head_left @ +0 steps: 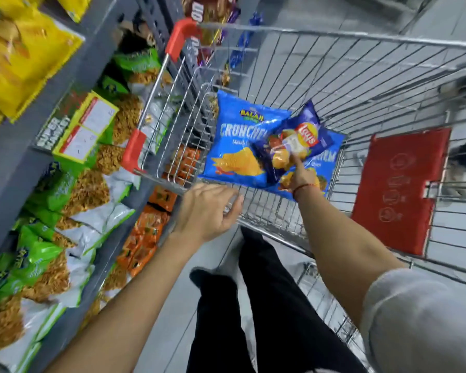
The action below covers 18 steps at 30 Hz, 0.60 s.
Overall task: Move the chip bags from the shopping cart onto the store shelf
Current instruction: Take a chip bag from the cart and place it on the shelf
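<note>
Pinching the dark chip bag [301, 135] in the cart [334, 84] with my right hand [300, 176]; left hand [207, 211] loosely open, empty; thin grip on slick foil, so lifting shelfward [16, 157] could drop it.

1. Yellow snack bags [14, 57] crowd the top left, packed tight and slightly blurred.
2. Just below, a yellow price tag [85, 129] hangs off the shelf edge beside a "super saver" label [53, 133].
3. Green-and-white namkeen packs [51, 211] line the middle row, overlapping.
4. Orange packets [145, 232] sit lower down, near the floor.
5. A red child-seat flap [398, 192] lies against the wire at right.
6. Black trousers [256, 305] stand on the grey tiled floor [167, 332].
</note>
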### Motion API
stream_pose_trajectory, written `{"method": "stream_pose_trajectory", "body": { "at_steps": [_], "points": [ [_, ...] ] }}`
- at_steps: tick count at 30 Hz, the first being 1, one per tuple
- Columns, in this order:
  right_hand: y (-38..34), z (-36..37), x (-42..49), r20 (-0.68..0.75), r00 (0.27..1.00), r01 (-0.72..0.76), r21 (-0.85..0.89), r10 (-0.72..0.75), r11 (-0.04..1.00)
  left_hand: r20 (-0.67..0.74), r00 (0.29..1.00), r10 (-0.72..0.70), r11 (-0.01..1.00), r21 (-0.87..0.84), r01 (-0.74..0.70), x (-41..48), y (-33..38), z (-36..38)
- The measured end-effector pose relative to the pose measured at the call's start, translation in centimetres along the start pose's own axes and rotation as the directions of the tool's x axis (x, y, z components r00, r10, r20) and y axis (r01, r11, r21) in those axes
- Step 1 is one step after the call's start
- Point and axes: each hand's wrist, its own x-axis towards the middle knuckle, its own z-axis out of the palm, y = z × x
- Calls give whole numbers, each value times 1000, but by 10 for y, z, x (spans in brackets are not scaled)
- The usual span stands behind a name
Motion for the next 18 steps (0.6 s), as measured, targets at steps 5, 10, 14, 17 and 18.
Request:
{"method": "stream_pose_trajectory", "body": {
  "at_steps": [5, 10, 14, 17, 18],
  "points": [
    [1, 11, 26, 40, 999, -17, 164, 11, 986, -48, 999, -18, 999, -32, 16, -2, -1, 4],
    [-2, 14, 39, 98, 995, -7, 220, -15, 975, -54, 997, -52, 998, -44, 49, -4, 1, 6],
    [-2, 7, 39, 212, 977, -52, 224, 3, 973, -27, 997, -73, 997, -27, 72, -5, 3, 4],
    [-6, 1, 26, 261, 965, -65, 309, -19, 949, -7, 996, -94, 995, -15, 94, -5, 6, 0],
    [-7, -2, 24, 251, 967, -49, 326, -37, 944, -3, 995, -97, 995, -1, 97, -5, 7, -2]
  ]
}}
